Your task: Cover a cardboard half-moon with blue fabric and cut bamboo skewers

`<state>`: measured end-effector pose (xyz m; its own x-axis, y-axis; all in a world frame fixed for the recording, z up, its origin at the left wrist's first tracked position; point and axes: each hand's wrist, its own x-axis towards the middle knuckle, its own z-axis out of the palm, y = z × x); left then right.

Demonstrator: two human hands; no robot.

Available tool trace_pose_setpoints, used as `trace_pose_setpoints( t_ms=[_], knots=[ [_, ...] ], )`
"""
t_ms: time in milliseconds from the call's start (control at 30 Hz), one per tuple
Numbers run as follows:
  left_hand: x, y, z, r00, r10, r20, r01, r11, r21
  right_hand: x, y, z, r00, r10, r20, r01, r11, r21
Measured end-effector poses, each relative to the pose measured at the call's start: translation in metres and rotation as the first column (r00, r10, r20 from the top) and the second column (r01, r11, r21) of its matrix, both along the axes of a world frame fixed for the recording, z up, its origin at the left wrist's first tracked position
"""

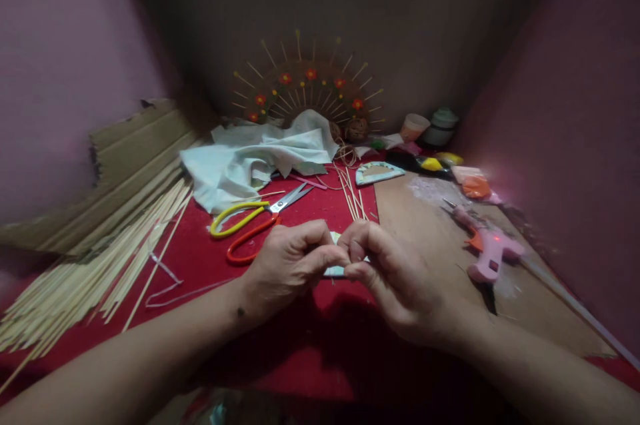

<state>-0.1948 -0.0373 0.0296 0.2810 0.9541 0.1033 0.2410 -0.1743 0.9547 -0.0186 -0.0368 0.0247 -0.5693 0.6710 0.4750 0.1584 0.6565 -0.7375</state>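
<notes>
Both my hands meet over the red tabletop, fingertips touching. My left hand (295, 258) is closed, thumb and fingers pinched on a small light blue cloth-covered piece (334, 272). From the other side my right hand (387, 272) pinches at the same piece, its fingers curled. Most of the piece is hidden behind the fingers; only bits show between and below them. Left of my hands lie open-bladed scissors (280, 208) with one yellow and one red handle. Thin sticks (354, 193) lie just beyond my fingers. A half-round cloth-wrapped piece (379, 173) rests farther back.
Many bamboo sticks (115, 252) and cardboard (135, 165) lie at left. Light blue cloth (260, 152) is heaped behind the scissors. A pink glue gun (487, 248) lies on the brown board (425, 232) at right. A stick-and-flower fan decoration (310, 82), cup (414, 126) and jar (441, 126) stand at the back.
</notes>
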Motion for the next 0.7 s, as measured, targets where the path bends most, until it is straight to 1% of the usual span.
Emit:
trace_pose_setpoints(
  t_ms=[33,67,100,167,233,333,433,567,700],
  knots=[
    [-0.002,0.001,0.002,0.999,-0.002,-0.051,0.007,0.996,0.092,0.0,0.0,-0.002,1.0,0.002,0.006,-0.002,0.999,0.048],
    [-0.004,0.003,0.004,0.995,-0.017,-0.093,0.031,0.988,0.149,-0.001,0.001,-0.003,1.0,0.001,0.009,-0.002,0.996,0.094],
    [-0.005,0.004,0.005,0.992,-0.041,-0.122,0.061,0.985,0.162,-0.001,0.001,-0.005,1.0,-0.001,0.014,-0.001,0.992,0.129],
    [-0.007,0.006,0.005,0.988,-0.085,-0.126,0.099,0.989,0.112,-0.002,0.001,-0.007,1.0,-0.005,0.027,0.0,0.986,0.165],
    [-0.006,0.006,0.002,0.994,-0.07,-0.081,0.074,0.996,0.053,-0.002,0.0,-0.008,1.0,-0.004,0.024,0.0,0.986,0.166],
    [-0.001,0.002,-0.004,0.998,-0.035,0.056,0.039,0.996,-0.08,-0.002,-0.002,-0.007,1.0,-0.017,-0.021,0.02,0.989,0.15],
    [0.004,-0.001,-0.009,0.979,-0.038,0.201,0.083,0.972,-0.221,-0.002,-0.004,-0.007,0.999,-0.029,-0.032,0.033,0.992,0.123],
    [0.006,-0.001,-0.012,0.943,-0.046,0.329,0.153,0.939,-0.308,-0.003,-0.004,-0.01,0.997,-0.039,-0.073,0.046,0.993,0.11],
    [0.004,-0.001,-0.014,0.922,-0.056,0.384,0.195,0.922,-0.334,-0.005,-0.003,-0.015,0.99,-0.034,-0.136,0.052,0.99,0.131]
  ],
)
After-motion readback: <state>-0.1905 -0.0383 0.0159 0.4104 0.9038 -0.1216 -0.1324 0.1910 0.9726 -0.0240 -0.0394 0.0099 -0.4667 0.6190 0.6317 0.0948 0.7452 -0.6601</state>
